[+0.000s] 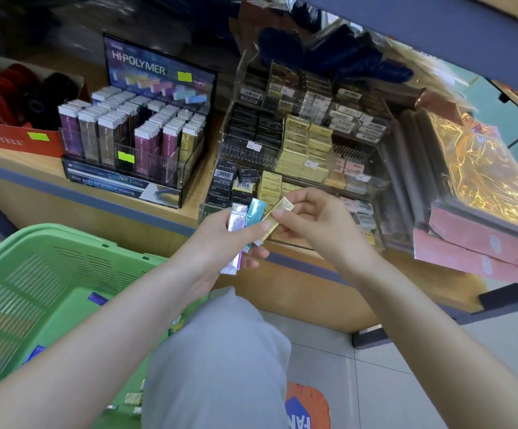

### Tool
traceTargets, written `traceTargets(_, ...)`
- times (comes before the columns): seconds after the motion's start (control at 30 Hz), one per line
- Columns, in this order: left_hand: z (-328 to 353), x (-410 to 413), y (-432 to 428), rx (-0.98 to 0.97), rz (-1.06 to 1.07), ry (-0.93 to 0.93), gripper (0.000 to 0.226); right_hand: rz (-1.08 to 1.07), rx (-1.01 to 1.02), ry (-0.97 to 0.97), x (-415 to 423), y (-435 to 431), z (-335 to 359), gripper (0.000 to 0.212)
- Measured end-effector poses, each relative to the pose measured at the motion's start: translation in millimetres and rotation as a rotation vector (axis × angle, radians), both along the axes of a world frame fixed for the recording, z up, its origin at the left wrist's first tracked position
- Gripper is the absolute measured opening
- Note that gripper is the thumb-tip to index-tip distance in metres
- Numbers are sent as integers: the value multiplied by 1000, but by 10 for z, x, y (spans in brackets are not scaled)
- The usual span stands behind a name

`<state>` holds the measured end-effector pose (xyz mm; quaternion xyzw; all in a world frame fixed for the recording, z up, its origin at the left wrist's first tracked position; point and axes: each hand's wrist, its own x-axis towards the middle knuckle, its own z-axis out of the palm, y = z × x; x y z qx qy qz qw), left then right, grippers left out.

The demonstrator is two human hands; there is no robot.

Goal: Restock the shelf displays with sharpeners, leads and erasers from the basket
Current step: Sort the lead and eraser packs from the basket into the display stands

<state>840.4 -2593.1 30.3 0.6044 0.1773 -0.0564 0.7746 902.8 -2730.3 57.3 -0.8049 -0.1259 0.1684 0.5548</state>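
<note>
Our left hand (230,239) grips slim foil-wrapped erasers: a silver holographic eraser (237,216) and a teal foil eraser (256,209), with the fingers curled behind and the thumb across the front. Our right hand (322,224) pinches a gold foil eraser (285,206) between thumb and forefinger, its lower end under the left thumb, in front of the wooden shelf (96,209). The green plastic basket (34,267) sits low at left, and the black Hi-Polymer eraser display (134,140) stands on the shelf.
</note>
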Motion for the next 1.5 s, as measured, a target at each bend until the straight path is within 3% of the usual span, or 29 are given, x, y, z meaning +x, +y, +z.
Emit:
traceTargets(0.1, 12, -12, 27, -18, 53, -7, 12, -73, 162, 117, -3, -42, 54, 18)
traceTargets(0.17, 25, -27, 76, 18, 105, -20, 7, -35, 153, 113, -25, -56, 75, 15)
traceTargets(0.3, 78, -83, 171, 122, 117, -36, 17, 201, -191, -115, -150, 20, 61, 20)
traceTargets(0.4, 139, -144, 232, 150, 72, -62, 19, 303, -326, -285, -250, 154, 46, 23)
traceTargets(0.5, 171, -224, 353, 146, 69, -67, 18, 274, -376, -364, -243, 295, 44, 24)
traceTargets(0.63, 163, -317, 641, 128, 117, -49, 9, 118, -190, -350, -69, 549, 113, 17)
traceTargets(0.73, 128, -384, 883, 156, 164, -27, 5, 39, -140, -449, 140, 843, 193, 15)
traceTargets(1.0, -29, -535, 1337, 154, 229, -31, 12, 62, -328, -587, 615, 1383, 54, 4)
traceTargets(1.2, -105, -542, 1501, 131, 254, -23, 9, 164, -540, -832, 725, 1524, 19, 16)
traceTargets(1.4, -148, -510, 1507, 55, 262, -16, 7, 212, -560, -686, 771, 1599, 13, 12)
traceTargets(1.5, -157, -485, 1472, 24, 259, -21, 6, 206, -577, -837, 728, 1577, -17, 14)
